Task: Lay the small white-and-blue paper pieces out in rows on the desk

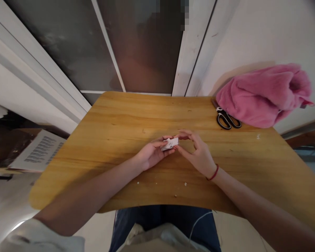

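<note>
A small flat white box [170, 143], with faint dark marks on its top, is held just above the wooden table [115, 115]. My left hand [154, 153] grips it from the left, thumb on top and fingers beneath. From the right, my right hand [196, 148] pinches the box's right end between thumb and fingertips. A red cord bracelet [213, 172] circles the right wrist. What the box contains cannot be seen, and its markings are too small to read.
Black-handled scissors [227, 119] lie at the table's back right, partly under a pink plush cloth [265, 94]. Small white crumbs [185, 184] dot the table near its front edge. A printed cardboard box [39, 150] stands left of the table. A glass door [141, 45] is behind.
</note>
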### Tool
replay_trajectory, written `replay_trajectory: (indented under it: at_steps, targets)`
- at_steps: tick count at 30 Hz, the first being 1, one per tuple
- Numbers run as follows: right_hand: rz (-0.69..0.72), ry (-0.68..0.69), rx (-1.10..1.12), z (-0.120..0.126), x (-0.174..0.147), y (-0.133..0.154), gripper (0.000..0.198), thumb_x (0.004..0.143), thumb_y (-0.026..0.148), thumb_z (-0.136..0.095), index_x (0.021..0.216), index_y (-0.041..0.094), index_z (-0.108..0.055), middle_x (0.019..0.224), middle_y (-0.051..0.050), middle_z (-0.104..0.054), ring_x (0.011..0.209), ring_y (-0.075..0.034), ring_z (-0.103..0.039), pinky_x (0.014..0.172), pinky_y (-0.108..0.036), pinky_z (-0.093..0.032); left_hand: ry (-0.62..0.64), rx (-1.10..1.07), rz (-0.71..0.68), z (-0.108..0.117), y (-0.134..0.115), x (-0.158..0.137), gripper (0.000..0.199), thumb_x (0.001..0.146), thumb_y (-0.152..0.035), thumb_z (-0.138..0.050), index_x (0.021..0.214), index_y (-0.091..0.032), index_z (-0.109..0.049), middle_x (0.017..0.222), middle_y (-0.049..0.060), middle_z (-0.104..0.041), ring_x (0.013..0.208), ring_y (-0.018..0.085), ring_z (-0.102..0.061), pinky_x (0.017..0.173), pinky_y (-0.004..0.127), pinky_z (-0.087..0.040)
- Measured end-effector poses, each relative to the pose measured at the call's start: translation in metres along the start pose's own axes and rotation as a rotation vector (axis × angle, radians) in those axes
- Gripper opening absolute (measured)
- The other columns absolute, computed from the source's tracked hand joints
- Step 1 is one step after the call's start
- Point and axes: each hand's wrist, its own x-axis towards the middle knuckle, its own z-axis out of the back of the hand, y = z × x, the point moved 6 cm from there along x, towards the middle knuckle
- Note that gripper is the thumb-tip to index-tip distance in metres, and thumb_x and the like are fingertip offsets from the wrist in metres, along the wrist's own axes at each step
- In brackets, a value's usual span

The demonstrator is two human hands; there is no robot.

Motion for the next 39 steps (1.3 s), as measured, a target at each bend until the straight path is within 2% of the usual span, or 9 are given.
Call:
replay_trajectory:
  at_steps: [6,10,13,17,19,25,30,39]
  targets:
    - [-0.005,-0.09,0.068,0.008,0.0,-0.004,0.036,0.084,0.026,-0.06,0.118,0.024,-0.048,0.11,-0.006,-0.06,0.097,-0.019,-0.058,0.088,-0.04,-0.049,-0.046,-0.008,-0.009,0.006,-0.001,0.003,0.017,0.078,-0.004,-0.054,0.09,-0.011,-0.063,0.091,0.009,-0.067,0.081,0.015,-0.065,0.08,0.027,-0.05]
    - [-0.023,-0.167,0.128,0.011,-0.001,-0.006,0.04,0.083,0.025,-0.062,0.12,0.026,-0.045,0.109,-0.006,-0.059,0.099,-0.019,-0.058,0.087,-0.04,-0.049,-0.024,0.0,-0.006,0.007,0.001,0.003,0.016,0.079,-0.005,-0.054,0.091,-0.012,-0.062,0.089,0.008,-0.067,0.08,0.015,-0.065,0.081,0.027,-0.049]
    - [-0.006,-0.126,0.089,0.007,-0.002,-0.002,0.033,0.084,0.025,-0.061,0.115,0.025,-0.049,0.114,-0.007,-0.057,0.103,-0.02,-0.057,0.089,-0.04,-0.049,-0.02,-0.014,0.035,0.004,0.005,0.002,0.014,0.084,-0.01,-0.05,0.091,-0.011,-0.063,0.088,0.009,-0.067,0.08,0.016,-0.065,0.079,0.028,-0.05]
    - [-0.02,0.044,0.032,-0.005,-0.002,0.0,0.031,0.085,0.029,-0.059,0.115,0.024,-0.05,0.12,-0.007,-0.056,0.114,-0.022,-0.053,0.094,-0.043,-0.046,-0.033,-0.062,0.065,0.001,0.006,0.001,0.017,0.088,-0.015,-0.047,0.087,-0.011,-0.064,0.085,0.008,-0.067,0.076,0.015,-0.063,0.076,0.029,-0.051]
    - [-0.021,0.087,0.045,-0.008,-0.002,0.0,0.034,0.085,0.03,-0.059,0.117,0.024,-0.048,0.118,-0.007,-0.058,0.113,-0.021,-0.053,0.095,-0.043,-0.046,-0.033,-0.06,0.056,0.001,0.005,0.002,0.017,0.087,-0.015,-0.047,0.086,-0.011,-0.064,0.084,0.007,-0.066,0.074,0.014,-0.062,0.075,0.028,-0.05]
    - [0.008,0.07,-0.01,-0.009,-0.003,-0.001,0.043,0.08,0.03,-0.065,0.118,0.024,-0.046,0.111,-0.006,-0.059,0.105,-0.022,-0.055,0.092,-0.043,-0.046,-0.06,-0.02,0.026,0.006,0.003,0.003,0.013,0.084,-0.011,-0.051,0.087,-0.01,-0.063,0.084,0.008,-0.067,0.08,0.016,-0.064,0.076,0.028,-0.049]
    - [0.027,0.038,-0.03,-0.011,-0.004,0.001,0.031,0.083,0.025,-0.062,0.111,0.024,-0.05,0.109,-0.005,-0.059,0.1,-0.02,-0.055,0.09,-0.041,-0.047,0.006,0.02,0.001,-0.002,0.002,0.0,0.015,0.082,-0.007,-0.054,0.092,-0.011,-0.063,0.088,0.006,-0.066,0.079,0.013,-0.063,0.077,0.026,-0.047]
    - [0.001,0.037,-0.006,-0.01,-0.004,0.003,0.024,0.085,0.025,-0.059,0.108,0.023,-0.052,0.112,-0.005,-0.059,0.1,-0.019,-0.056,0.089,-0.039,-0.048,0.076,0.06,-0.008,-0.008,0.003,-0.003,0.016,0.083,-0.007,-0.056,0.095,-0.013,-0.064,0.096,0.006,-0.064,0.084,0.012,-0.061,0.084,0.029,-0.047]
